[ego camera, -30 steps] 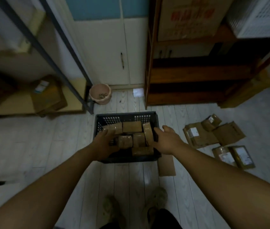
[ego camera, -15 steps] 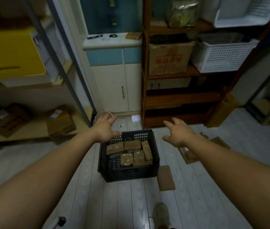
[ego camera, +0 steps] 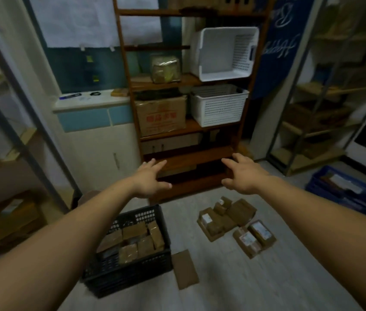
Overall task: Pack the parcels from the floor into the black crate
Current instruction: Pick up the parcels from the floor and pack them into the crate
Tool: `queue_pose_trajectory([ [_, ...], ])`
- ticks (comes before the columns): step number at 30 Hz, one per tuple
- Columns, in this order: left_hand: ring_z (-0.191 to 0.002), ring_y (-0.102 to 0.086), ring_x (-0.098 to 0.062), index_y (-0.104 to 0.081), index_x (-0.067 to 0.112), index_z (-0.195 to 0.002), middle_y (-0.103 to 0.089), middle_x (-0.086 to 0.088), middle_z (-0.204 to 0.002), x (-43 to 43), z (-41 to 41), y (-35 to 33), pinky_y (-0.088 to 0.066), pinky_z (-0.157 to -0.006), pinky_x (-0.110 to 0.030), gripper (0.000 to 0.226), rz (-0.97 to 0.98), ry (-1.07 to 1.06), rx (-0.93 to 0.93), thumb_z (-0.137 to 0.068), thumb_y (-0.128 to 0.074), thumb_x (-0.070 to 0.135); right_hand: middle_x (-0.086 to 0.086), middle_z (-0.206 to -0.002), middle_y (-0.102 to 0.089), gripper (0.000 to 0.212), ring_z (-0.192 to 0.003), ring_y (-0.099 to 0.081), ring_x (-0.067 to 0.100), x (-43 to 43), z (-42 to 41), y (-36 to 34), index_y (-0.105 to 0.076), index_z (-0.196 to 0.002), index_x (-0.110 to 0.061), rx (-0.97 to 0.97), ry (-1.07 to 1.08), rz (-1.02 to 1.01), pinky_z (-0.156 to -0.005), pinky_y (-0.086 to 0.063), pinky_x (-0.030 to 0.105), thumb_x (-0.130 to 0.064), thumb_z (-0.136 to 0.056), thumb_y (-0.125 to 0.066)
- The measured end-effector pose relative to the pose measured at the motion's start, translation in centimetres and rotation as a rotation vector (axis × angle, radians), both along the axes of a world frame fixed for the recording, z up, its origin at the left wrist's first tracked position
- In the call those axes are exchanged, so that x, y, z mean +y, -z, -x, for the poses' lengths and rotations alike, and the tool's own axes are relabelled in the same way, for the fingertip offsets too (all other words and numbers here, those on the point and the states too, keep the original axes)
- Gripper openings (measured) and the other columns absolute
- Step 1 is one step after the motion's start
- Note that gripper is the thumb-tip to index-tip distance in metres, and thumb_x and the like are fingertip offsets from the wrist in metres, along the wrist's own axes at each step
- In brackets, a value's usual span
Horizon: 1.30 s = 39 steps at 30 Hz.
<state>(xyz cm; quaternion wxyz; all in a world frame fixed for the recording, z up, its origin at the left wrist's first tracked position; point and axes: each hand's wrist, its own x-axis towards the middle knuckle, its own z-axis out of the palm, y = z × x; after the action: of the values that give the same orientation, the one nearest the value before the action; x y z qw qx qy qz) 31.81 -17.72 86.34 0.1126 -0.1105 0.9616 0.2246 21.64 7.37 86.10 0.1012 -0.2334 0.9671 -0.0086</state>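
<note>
The black crate [ego camera: 132, 274] stands on the floor at lower centre, with several brown parcels [ego camera: 134, 240] packed inside; my left forearm hides its left part. More brown parcels [ego camera: 229, 218] lie on the floor to its right, two of them [ego camera: 255, 237] with white labels. A flat brown parcel [ego camera: 185, 269] rests against the crate's right side. My left hand [ego camera: 149, 179] and my right hand [ego camera: 244, 175] are stretched out in the air above the floor, fingers spread, holding nothing.
A wooden shelf unit [ego camera: 188, 129] stands straight ahead with white baskets [ego camera: 219, 104] and a cardboard box [ego camera: 160, 114]. A white cabinet [ego camera: 101, 153] is to its left. Metal racks flank both sides. A blue crate [ego camera: 343, 187] sits at the right.
Both hands have lifted out of the crate and up, with fingers spread. The view has risen and turned right, so the crate now sits lower left and the floor parcels show.
</note>
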Motion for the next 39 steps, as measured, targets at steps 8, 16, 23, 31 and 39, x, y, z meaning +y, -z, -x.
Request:
queue_pose_trajectory([
  [8,-0.147,-0.002,-0.025,-0.009,0.035,-0.150,0.000,-0.001,-0.160,16.5,11.1,0.6,-0.012,-0.119,-0.045,0.079,-0.158,0.116,-0.045,-0.088,-0.058,0.044,0.005,-0.160,-0.005,0.075,-0.146,-0.011,0.028,19.3,5.3,-1.6,-0.010,-0.152,-0.034,0.049,0.110,-0.067,-0.116,-0.023,0.043,-0.056,-0.091,-0.047],
  [16,-0.147,-0.003,-0.026,-0.009,0.036,-0.150,0.001,-0.001,-0.160,22.4,18.9,2.1,-0.012,-0.119,-0.046,0.080,-0.184,0.136,-0.064,-0.087,-0.059,0.046,0.005,-0.160,-0.009,0.074,-0.145,-0.016,0.028,26.7,12.3,-0.2,-0.013,-0.152,-0.030,-0.036,0.245,0.040,-0.115,-0.026,0.041,-0.051,-0.092,-0.051],
  [23,-0.147,0.000,-0.027,-0.006,0.036,-0.150,0.003,-0.002,-0.160,20.5,28.3,5.8,-0.010,-0.119,-0.046,0.083,-0.155,0.147,-0.102,-0.086,-0.057,0.050,0.006,-0.160,-0.010,0.074,-0.144,-0.021,0.029,23.6,22.5,4.1,-0.014,-0.152,-0.031,-0.133,0.218,0.010,-0.114,-0.028,0.041,-0.053,-0.092,-0.049],
  [31,-0.147,-0.003,-0.027,-0.008,0.034,-0.150,0.000,-0.003,-0.160,16.8,40.6,7.6,-0.011,-0.119,-0.047,0.081,-0.183,0.046,-0.139,-0.087,-0.058,0.049,0.005,-0.159,-0.012,0.074,-0.144,-0.019,0.027,20.8,34.8,6.1,-0.014,-0.152,-0.028,-0.197,0.205,0.044,-0.113,-0.025,0.038,-0.052,-0.092,-0.049],
  [39,-0.147,-0.001,-0.029,-0.005,0.031,-0.151,0.002,-0.003,-0.160,18.7,45.2,11.4,-0.012,-0.119,-0.045,0.082,-0.245,-0.032,-0.151,-0.089,-0.057,0.045,0.009,-0.156,-0.020,0.072,-0.139,-0.029,0.029,20.3,44.0,9.2,-0.016,-0.152,-0.028,-0.284,0.084,-0.008,-0.110,-0.029,0.036,-0.051,-0.092,-0.050],
])
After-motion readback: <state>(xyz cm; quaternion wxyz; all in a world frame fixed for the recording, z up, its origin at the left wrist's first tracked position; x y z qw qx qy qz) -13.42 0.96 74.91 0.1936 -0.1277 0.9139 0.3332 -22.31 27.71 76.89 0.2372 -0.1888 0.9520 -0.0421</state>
